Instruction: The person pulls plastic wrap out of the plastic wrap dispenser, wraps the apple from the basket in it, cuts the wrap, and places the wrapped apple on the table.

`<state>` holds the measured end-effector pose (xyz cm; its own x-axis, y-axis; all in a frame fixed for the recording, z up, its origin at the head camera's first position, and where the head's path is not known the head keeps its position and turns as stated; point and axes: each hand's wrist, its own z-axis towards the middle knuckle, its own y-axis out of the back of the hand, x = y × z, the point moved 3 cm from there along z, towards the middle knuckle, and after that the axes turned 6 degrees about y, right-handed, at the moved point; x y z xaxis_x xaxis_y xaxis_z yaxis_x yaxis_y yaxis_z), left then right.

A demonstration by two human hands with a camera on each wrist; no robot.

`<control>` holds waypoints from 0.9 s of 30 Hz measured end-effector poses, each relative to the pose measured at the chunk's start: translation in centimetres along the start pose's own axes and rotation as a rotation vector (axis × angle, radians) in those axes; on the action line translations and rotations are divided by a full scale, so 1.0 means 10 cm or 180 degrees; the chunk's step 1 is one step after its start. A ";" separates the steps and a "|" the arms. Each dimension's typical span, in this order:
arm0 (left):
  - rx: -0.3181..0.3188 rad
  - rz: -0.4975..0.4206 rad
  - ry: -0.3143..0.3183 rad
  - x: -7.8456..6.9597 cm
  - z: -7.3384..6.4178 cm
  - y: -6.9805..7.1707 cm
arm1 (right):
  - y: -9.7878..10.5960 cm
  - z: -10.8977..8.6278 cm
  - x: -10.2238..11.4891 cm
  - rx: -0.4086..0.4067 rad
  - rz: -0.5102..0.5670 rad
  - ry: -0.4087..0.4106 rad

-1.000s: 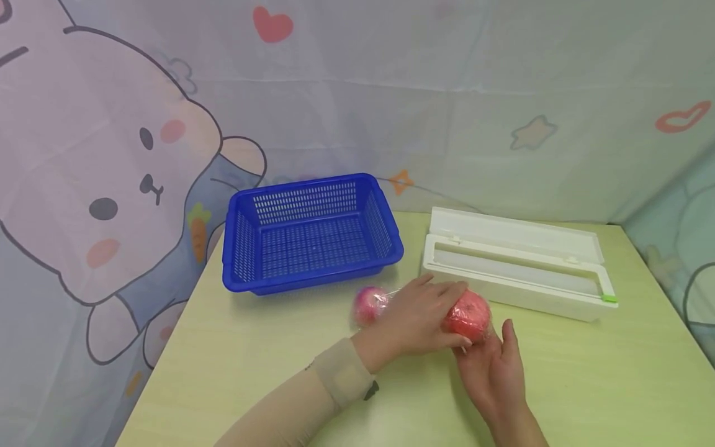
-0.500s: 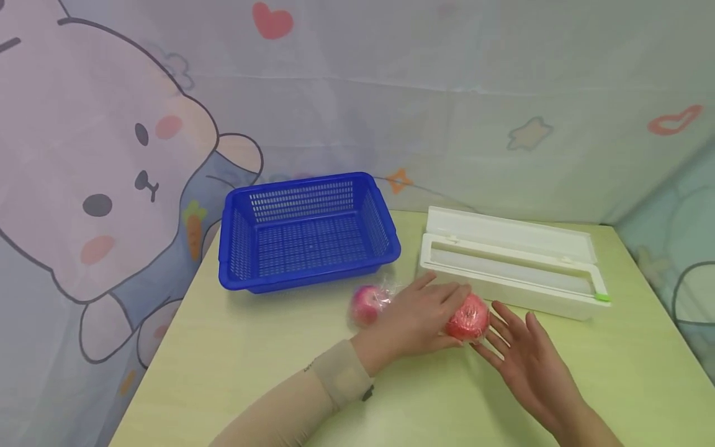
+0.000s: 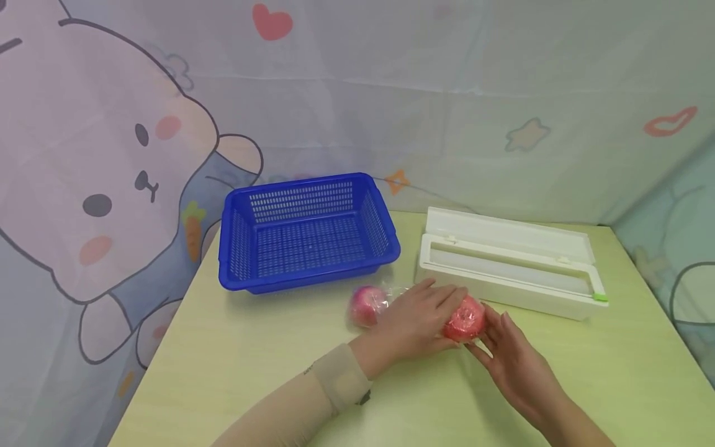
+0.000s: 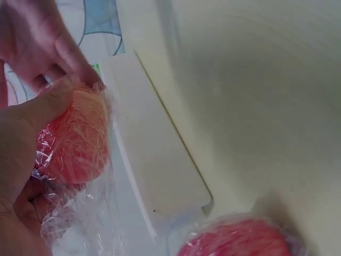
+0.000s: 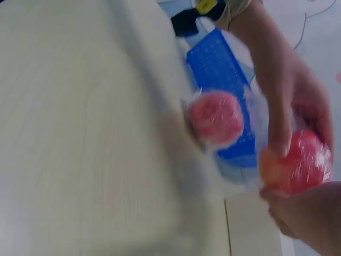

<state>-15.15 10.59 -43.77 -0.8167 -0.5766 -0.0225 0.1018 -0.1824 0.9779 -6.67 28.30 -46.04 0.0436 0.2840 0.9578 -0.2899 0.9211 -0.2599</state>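
Observation:
My left hand (image 3: pixel 419 316) grips a red apple (image 3: pixel 465 319) wrapped in clear cling film, its thumb pressing on the near side. Loose film hangs below the fruit in the left wrist view, beside the left fingers. At the apple's right side, my right hand (image 3: pixel 519 366) touches the film with its extended fingers, thumb raised apart. The right wrist view shows both hands about the apple (image 5: pixel 298 162). A second film-wrapped apple (image 3: pixel 367 307), pinkish, rests on the table left of my left hand; the left wrist view cuts it off at the bottom edge.
Behind the hands stands a blue plastic basket (image 3: pixel 310 270) with nothing in it. A white cling film dispenser (image 3: pixel 503 288) lies at the back right, lid up, a roll inside. A printed cloth (image 3: pixel 357 112) hangs behind the pale yellow table (image 3: pixel 234 372).
My right hand drew away to the right from beneath the apple, then came back so its fingers touch the fruit's right side. The left hand kept its grip, barely moving.

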 end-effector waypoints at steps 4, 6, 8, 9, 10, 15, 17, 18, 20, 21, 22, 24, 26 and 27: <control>0.0090 -0.0001 -0.0023 0.02 0.01 0.04 | 0.10 0.00 0.05 -0.0294 -0.0628 -0.0061; 0.0072 0.0041 -0.0090 0.01 0.01 0.06 | 0.13 -0.01 0.07 -0.0411 -0.1009 -0.0137; 0.0014 0.0131 -0.0169 -0.01 0.00 0.09 | 0.14 0.00 0.09 -0.0473 -0.1290 -0.0213; -0.0021 0.0190 -0.0193 -0.03 0.00 0.10 | 0.14 0.00 0.10 -0.0498 -0.1377 -0.0241; -0.0068 0.0236 -0.0215 -0.04 -0.01 0.12 | 0.13 0.01 0.11 -0.0503 -0.1458 -0.0260; -0.0270 0.0429 -0.0221 -0.09 -0.04 0.18 | 0.08 0.04 0.13 -0.0489 -0.1776 -0.0102; -0.0341 0.0493 -0.0207 -0.09 -0.05 0.20 | 0.07 0.06 0.14 -0.0461 -0.1849 -0.0025; -0.0370 0.0528 -0.0203 -0.09 -0.05 0.20 | 0.07 0.07 0.15 -0.0457 -0.1857 -0.0006; -0.0420 0.0600 -0.0182 -0.09 -0.06 0.21 | 0.07 0.10 0.14 -0.0451 -0.1850 0.0001; -0.0433 0.0630 -0.0160 -0.09 -0.06 0.20 | 0.07 0.11 0.13 -0.0473 -0.1853 -0.0004; -0.0433 0.0680 -0.0131 -0.09 -0.06 0.20 | 0.08 0.12 0.12 -0.0511 -0.1832 -0.0014; -0.0426 0.0790 -0.0042 -0.10 -0.06 0.18 | 0.09 0.14 0.10 -0.0602 -0.1769 -0.0019; -0.0438 0.0895 0.0099 -0.11 -0.07 0.16 | 0.11 0.16 0.07 -0.0708 -0.1677 -0.0023; -0.0468 0.0936 0.0178 -0.11 -0.08 0.15 | 0.12 0.17 0.06 -0.0748 -0.1619 -0.0022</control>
<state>-13.61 10.34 -42.49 -0.7080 -0.6638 0.2409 0.4128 -0.1122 0.9039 -8.58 29.08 -45.58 0.1160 -0.2128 0.9702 -0.0130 0.9764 0.2157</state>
